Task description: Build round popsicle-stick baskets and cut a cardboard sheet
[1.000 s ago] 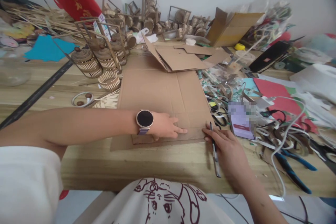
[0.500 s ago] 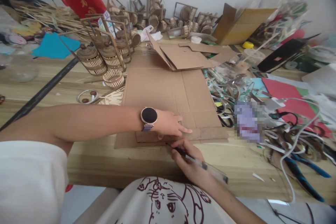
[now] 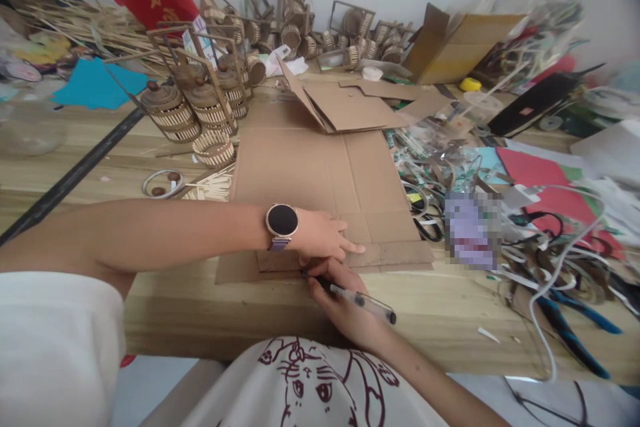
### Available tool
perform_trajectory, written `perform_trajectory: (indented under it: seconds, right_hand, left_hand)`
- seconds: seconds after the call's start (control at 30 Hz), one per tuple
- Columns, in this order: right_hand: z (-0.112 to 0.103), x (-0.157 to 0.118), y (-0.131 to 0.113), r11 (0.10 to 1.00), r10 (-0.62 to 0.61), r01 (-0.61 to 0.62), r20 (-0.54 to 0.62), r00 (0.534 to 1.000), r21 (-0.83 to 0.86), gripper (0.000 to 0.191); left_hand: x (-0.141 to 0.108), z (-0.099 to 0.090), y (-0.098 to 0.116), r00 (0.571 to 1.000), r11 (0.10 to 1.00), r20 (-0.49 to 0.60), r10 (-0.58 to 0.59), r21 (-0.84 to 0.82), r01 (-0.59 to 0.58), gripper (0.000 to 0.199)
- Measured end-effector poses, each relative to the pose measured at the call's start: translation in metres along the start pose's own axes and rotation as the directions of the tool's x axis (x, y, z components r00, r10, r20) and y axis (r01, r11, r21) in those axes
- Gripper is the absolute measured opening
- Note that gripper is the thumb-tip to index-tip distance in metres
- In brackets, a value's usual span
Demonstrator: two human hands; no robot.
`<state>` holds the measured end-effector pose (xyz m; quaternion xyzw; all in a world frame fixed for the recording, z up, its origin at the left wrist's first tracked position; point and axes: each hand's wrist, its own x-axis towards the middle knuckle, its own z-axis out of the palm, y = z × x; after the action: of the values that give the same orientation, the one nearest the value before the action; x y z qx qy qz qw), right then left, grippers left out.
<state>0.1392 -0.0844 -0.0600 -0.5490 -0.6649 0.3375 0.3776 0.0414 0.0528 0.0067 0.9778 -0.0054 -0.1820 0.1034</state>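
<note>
My left hand (image 3: 326, 233) lies flat with fingers spread, pressing a narrow cardboard strip (image 3: 400, 253) onto a large brown cardboard sheet (image 3: 285, 167). A round-faced watch is on that wrist. Close below it, my right hand (image 3: 340, 293) is closed around a pen (image 3: 367, 305) with a clear barrel. The pen's tip is at the strip's lower edge, near the left thumb, partly hidden by my fingers. Folded cardboard (image 3: 350, 107) rests across the far end of the sheet.
Small bamboo baskets (image 3: 170, 113) stand at the left, with more along the wall. Thin sticks (image 3: 213, 185) lie by the sheet's left edge. On the right are tangled cables, blue-handled pliers (image 3: 570, 337) and red paper (image 3: 540, 180). An open carton (image 3: 460, 47) stands at the back.
My right hand has slid left along the strip's lower edge with the pen, coming closer to the left thumb. My left hand keeps its place on the cardboard.
</note>
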Motion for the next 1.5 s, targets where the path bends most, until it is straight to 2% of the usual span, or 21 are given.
perform_trajectory:
  seconds: [0.17,0.27,0.37,0.43,0.53,0.6,0.63,0.7,0.8,0.9,1.0,1.23,1.37,1.43,1.5]
  right_hand:
    - [-0.004,-0.001,0.002,0.999,0.046,-0.046,-0.019,0.999,-0.001,0.007]
    - [-0.019,-0.005,0.011,0.996,0.088,-0.088,-0.060,0.994,-0.001,0.013]
    - [-0.049,-0.014,0.023,0.990,0.138,-0.142,-0.127,0.982,-0.023,0.017]
    - [-0.075,-0.023,0.031,0.972,0.185,-0.211,-0.213,0.959,-0.105,0.018]
    - [-0.111,-0.038,0.035,0.916,0.235,-0.339,-0.396,0.888,-0.216,0.017]
    - [-0.122,-0.043,0.032,0.906,0.211,-0.353,-0.476,0.854,-0.232,0.019]
    - [-0.122,-0.044,0.029,0.915,0.194,-0.333,-0.478,0.857,-0.227,0.020]
    - [-0.111,-0.042,0.020,0.945,0.168,-0.265,-0.409,0.897,-0.194,0.021]
    - [-0.078,-0.032,0.007,0.980,0.155,-0.179,-0.232,0.960,-0.086,0.019]
    - [-0.044,-0.021,0.004,0.990,0.140,-0.140,-0.123,0.982,0.014,0.015]
    - [-0.025,-0.015,0.005,0.993,0.115,-0.112,-0.077,0.990,0.041,0.011]
    - [-0.016,-0.008,0.006,0.995,0.093,-0.092,-0.026,0.995,0.024,0.011]
    - [-0.012,-0.007,0.007,0.997,0.076,-0.076,-0.050,0.996,-0.004,0.012]
    - [-0.015,-0.009,0.009,0.996,0.082,-0.083,-0.065,0.995,-0.018,0.014]
    - [-0.029,-0.012,0.013,0.992,0.109,-0.113,-0.085,0.990,-0.046,0.016]
  left_hand:
    - [0.000,0.004,0.000,0.999,0.998,-0.052,0.015,0.064,-0.012,0.037]
    - [0.000,0.006,-0.001,0.997,1.000,-0.081,0.014,0.024,-0.012,0.042]
    - [0.001,0.005,0.000,0.998,1.000,-0.066,0.003,-0.021,-0.005,0.044]
    - [0.001,0.004,0.001,0.999,1.000,-0.035,0.000,-0.026,-0.001,0.042]
    - [0.000,0.003,0.000,1.000,1.000,-0.010,0.014,-0.009,-0.014,0.040]
    - [0.000,0.005,-0.002,0.999,0.999,-0.017,0.035,0.019,-0.034,0.039]
    - [0.000,0.006,-0.003,0.999,0.998,-0.026,0.046,0.035,-0.045,0.039]
    - [0.001,0.007,-0.004,0.997,0.997,-0.046,0.062,0.057,-0.060,0.038]
    - [0.001,0.008,-0.004,0.997,0.994,-0.044,0.065,0.091,-0.061,0.036]
    - [0.001,0.005,-0.002,0.998,0.990,-0.021,0.058,0.128,-0.055,0.032]
    - [0.001,0.003,-0.001,0.999,0.994,-0.004,0.046,0.104,-0.045,0.030]
    - [0.002,0.006,-0.001,0.995,1.000,-0.095,-0.001,-0.011,0.000,0.038]
    - [0.002,0.004,0.000,0.997,0.999,-0.071,-0.022,-0.042,0.020,0.037]
    - [0.002,0.004,0.000,0.998,1.000,-0.060,-0.012,-0.024,0.010,0.035]
    - [0.001,0.005,-0.001,0.997,1.000,-0.080,0.000,-0.026,-0.002,0.036]
